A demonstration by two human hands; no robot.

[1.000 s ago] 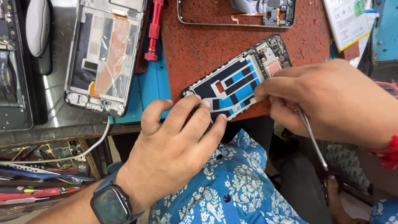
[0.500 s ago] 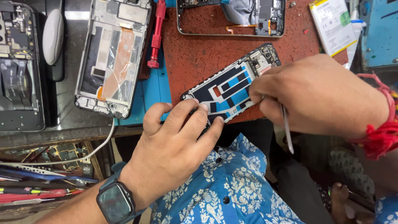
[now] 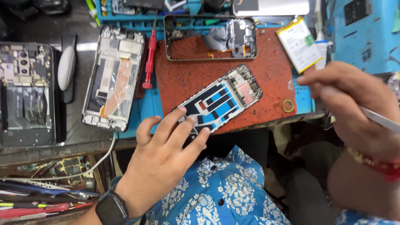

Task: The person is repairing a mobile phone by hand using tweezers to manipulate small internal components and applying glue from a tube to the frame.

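The opened phone [image 3: 221,100] lies slanted on the red mat [image 3: 266,79], its lower end over the bench edge. The left hand [image 3: 164,160] reaches in palm down, fingers spread, pinning that lower end without gripping. The right hand [image 3: 354,108] is raised off to the right, well apart, pinching metal tweezers [image 3: 379,118]. A battery [image 3: 296,43] lies beyond, a red screwdriver [image 3: 150,54] left of the mat.

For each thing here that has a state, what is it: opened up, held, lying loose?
Phone frame: opened, tilted on the red mat, pinned by left hand.
Right hand: raised off the phone, gripping a thin metal tool.
Red screwdriver: lying loose.
Battery: removed, lying flat.
Empty frame: lying flat.
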